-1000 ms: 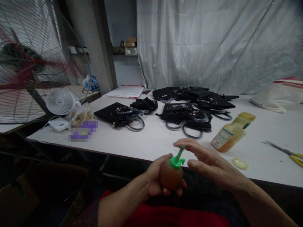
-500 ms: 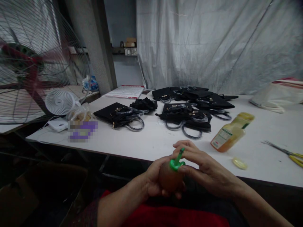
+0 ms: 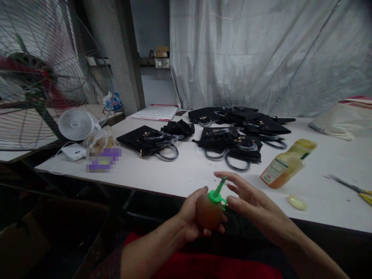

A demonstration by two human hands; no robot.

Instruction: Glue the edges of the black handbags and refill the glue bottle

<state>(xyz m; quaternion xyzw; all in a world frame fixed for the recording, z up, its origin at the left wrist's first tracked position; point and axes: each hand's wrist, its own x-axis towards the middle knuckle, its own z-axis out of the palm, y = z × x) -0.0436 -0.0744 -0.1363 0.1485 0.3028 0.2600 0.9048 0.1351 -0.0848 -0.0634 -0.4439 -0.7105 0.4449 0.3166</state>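
In front of me at the table's near edge, my left hand (image 3: pixel 190 217) is wrapped round a rounded squeeze bottle (image 3: pixel 209 214) of amber-brown liquid. Its green nozzle cap (image 3: pixel 215 195) points up and tilts slightly right. My right hand (image 3: pixel 252 205) is just right of the cap, fingers apart, thumb close to the small green loop on its side; nothing is in its grasp. A larger clear bottle (image 3: pixel 286 164) with a white label and some orange liquid leans on the table to the right. Near it lies a yellowish cap (image 3: pixel 297 202).
Black handbags (image 3: pixel 232 141) with plastic-wrapped handles lie across the white table (image 3: pixel 174 176). Yellow-handled scissors (image 3: pixel 356 189) are at the right, a pale cloth bag (image 3: pixel 343 116) behind. A small white fan (image 3: pixel 76 124) and a large caged fan (image 3: pixel 35 77) stand left.
My right hand has come off the green cap and spread its fingers, moving slightly right. The squeeze bottle stays in my left hand. The view has shifted a little.
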